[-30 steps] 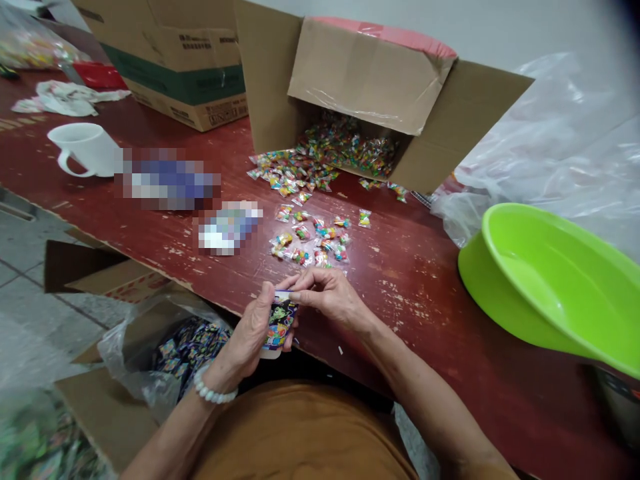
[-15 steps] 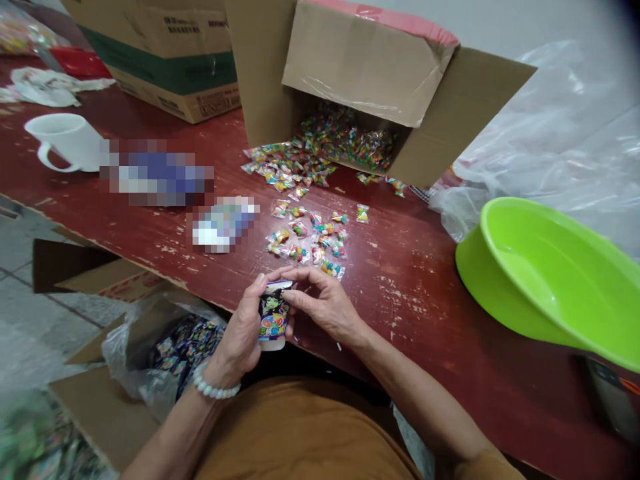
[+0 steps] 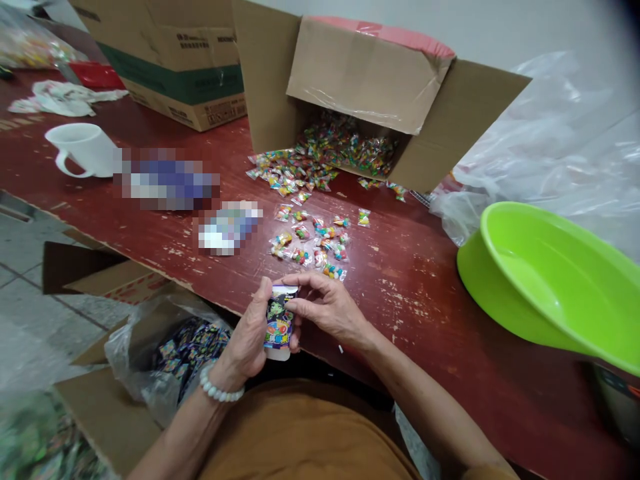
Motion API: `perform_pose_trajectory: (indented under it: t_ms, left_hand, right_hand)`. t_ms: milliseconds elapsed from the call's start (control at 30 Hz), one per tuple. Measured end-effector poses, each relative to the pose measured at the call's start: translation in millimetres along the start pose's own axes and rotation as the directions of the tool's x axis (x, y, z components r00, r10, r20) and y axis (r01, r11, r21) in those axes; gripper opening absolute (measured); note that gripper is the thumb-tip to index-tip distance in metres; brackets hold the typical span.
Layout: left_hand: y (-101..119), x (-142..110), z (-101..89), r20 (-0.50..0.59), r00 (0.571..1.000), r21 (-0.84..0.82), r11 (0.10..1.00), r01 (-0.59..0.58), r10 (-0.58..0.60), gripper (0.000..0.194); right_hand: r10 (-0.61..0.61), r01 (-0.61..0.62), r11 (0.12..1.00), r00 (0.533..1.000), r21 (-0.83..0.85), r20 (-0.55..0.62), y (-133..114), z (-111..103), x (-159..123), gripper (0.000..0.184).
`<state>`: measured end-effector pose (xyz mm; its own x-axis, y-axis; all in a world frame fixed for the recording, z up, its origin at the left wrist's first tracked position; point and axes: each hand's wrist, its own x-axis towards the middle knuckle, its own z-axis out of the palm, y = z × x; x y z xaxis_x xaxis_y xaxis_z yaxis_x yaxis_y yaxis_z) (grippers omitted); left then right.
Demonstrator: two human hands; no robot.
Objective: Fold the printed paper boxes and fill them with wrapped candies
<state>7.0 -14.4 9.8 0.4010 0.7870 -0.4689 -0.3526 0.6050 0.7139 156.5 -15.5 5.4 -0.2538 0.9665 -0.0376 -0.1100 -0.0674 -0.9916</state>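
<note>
My left hand point(image 3: 251, 335) is wrapped round a small printed candy box point(image 3: 278, 328), dark with a cartoon figure and bright lettering, held upright above the table's front edge. White flaps show at its top and bottom ends. With thumb and fingers, my right hand point(image 3: 334, 311) grips the upper right edge of the same box. Just beyond the hands lie several clear-wrapped packets of coloured candies point(image 3: 320, 255). Behind them a larger heap of packets point(image 3: 295, 170) spills from an open cardboard carton point(image 3: 370, 80). Whether the box contains anything is hidden.
A green basin point(image 3: 500, 293) stands at the right, beside clear plastic sheeting point(image 3: 545, 153). To the left are a white mug point(image 3: 87, 150), two pixelated items and a closed carton point(image 3: 170, 67). Below the table edge, a plastic-lined carton holds dark printed packets point(image 3: 187, 350).
The view has shifted slightly, so the scene sits a little lower and, on the left, further right. Both hands keep hold of the candy box, with only slight finger movement.
</note>
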Motion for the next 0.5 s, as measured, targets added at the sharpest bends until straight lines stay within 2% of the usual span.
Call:
perform_pose_trajectory:
  t_ms: [133,267,367,433,500]
  left_hand:
    - [-1.7,-1.1,-1.4,0.021,1.0,0.059,0.998,-0.018,0.017,0.063]
    - [-4.7,-1.2,-3.4,0.022,0.998,0.152,0.987,-0.054,0.051,0.064]
    - [-6.6,-1.2,-5.0,0.057,0.993,0.184,0.977,-0.111,0.102,0.063]
    - [-7.4,-0.8,-6.4,0.091,0.988,0.195,0.97,-0.143,0.127,0.066]
    - [-7.8,0.3,-8.7,0.102,0.984,0.213,0.963,-0.164,0.145,0.068]
  right_hand:
    - [-0.052,0.061,0.995,0.992,-0.077,0.112,-4.8,-4.9,-1.7,0.028]
    - [-0.075,0.085,0.988,0.993,-0.127,0.087,-9.2,-6.7,-4.6,0.025]
    - [0.024,-0.027,0.998,0.999,0.061,0.038,-8.1,-4.2,-5.2,0.02]
    - [0.102,-0.103,0.973,0.995,0.204,0.015,-6.7,-1.9,-3.7,0.02]
    - [0.137,-0.135,0.956,0.991,0.26,0.013,-5.9,0.2,-0.3,0.022]
